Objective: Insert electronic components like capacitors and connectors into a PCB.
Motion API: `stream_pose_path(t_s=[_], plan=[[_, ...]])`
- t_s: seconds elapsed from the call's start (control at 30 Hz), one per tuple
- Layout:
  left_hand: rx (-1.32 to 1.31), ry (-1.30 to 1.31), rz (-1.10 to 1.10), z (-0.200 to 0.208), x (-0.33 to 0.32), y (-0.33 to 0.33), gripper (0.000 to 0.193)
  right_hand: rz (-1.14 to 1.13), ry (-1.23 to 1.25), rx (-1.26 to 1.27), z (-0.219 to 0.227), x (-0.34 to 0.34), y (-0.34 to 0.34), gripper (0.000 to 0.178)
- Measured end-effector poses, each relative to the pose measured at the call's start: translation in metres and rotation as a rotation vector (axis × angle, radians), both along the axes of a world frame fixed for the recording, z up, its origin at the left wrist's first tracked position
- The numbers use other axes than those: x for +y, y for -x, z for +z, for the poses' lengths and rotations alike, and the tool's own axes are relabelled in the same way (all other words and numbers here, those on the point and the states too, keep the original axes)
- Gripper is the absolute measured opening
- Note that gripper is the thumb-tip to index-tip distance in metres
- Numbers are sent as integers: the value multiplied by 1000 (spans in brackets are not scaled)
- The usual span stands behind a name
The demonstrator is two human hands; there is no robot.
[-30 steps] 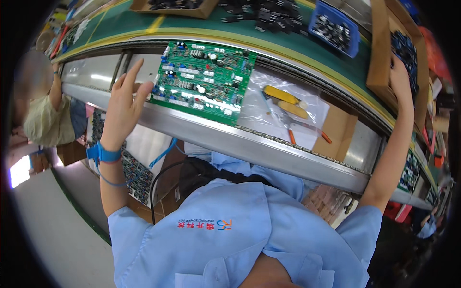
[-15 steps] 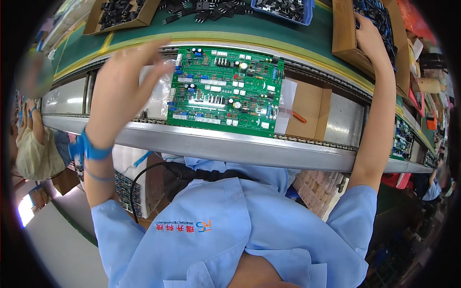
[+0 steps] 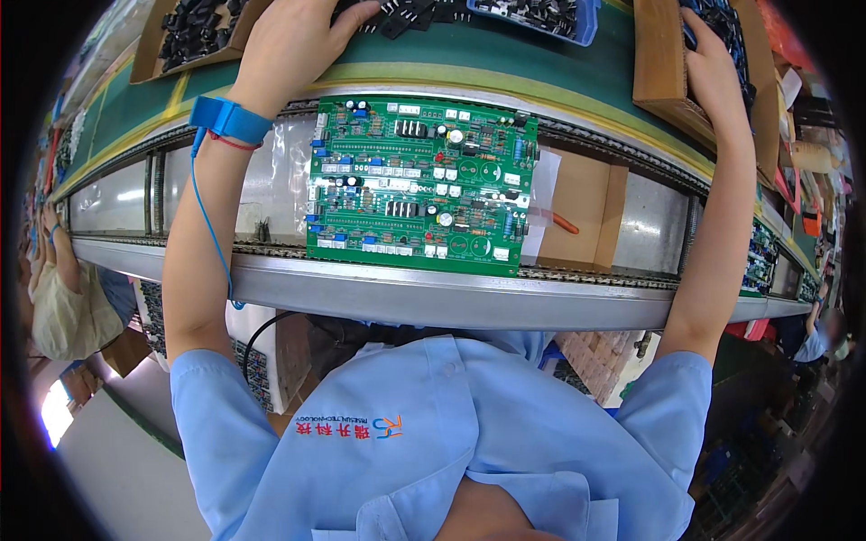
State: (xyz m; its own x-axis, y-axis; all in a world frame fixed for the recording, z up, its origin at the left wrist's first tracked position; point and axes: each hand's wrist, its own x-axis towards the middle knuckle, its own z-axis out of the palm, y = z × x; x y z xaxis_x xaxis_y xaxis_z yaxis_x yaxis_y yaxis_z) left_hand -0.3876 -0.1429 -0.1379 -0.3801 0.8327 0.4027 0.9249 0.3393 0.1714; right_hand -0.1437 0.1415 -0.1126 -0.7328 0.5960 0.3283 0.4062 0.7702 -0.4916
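Observation:
A green circuit board (image 3: 424, 185), crowded with white connectors, capacitors and other parts, lies across the conveyor rails (image 3: 613, 278) in front of me. My left hand (image 3: 293, 45) reaches over the far rail to the loose black three-legged components (image 3: 406, 16). Its thumb is stretched out apart; the other fingers are cut off by the top edge. At the far right, my right hand (image 3: 713, 68) is inside a cardboard box (image 3: 661, 59) of dark blue and black parts (image 3: 732, 41). Its fingers are curled beside a blue piece; what they hold is partly hidden.
A blue tray (image 3: 577, 25) of small metal-and-black parts stands on the green belt (image 3: 505, 56). Another cardboard box (image 3: 149, 63) holds black parts at far left. An orange-handled tool (image 3: 565, 224) lies in a carton between the rails. Another person's arm (image 3: 65, 248) shows at left.
My left hand has moved up and away from beside the board to the black components. My right hand stays in the box, its fingers curled deeper. The view has shifted slightly.

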Motion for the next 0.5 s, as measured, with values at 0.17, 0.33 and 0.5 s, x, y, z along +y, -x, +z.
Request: stream_pose_path(t_s=[0.17,0.33,0.5], plan=[[-38,-53,-92,0,0,3,19,2,-101,-57,4,6,-2,37],[-25,-81,-116,-3,-2,4,13,-53,-204,-37,-6,17,-5,32],[-158,-367,-75,6,-1,6,13,-32,-123,-11,0,7,-1,33]])
